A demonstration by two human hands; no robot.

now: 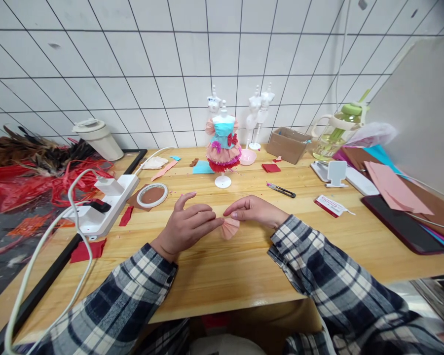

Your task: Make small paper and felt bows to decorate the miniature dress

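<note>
A small fan of pleated pink crepe paper (230,230) hangs just above the table between my hands. My right hand (257,211) pinches its upper edge between thumb and fingers. From the other side my left hand (190,224) meets the fan's left edge with its fingertips; its little finger is raised and its thumb is hidden underneath. Behind them stands a small dress form (223,140) on a white round base, wearing a blue top with red and purple bows and a ruffled pink and red skirt.
White mini dress forms (254,111) stand at the tiled wall beside a cardboard box (289,144). Thread snips (281,190) lie right of centre. At left are a tape roll (152,195) and a power strip (113,207) with cables. A phone (403,224) and a drink bottle (335,132) are at right.
</note>
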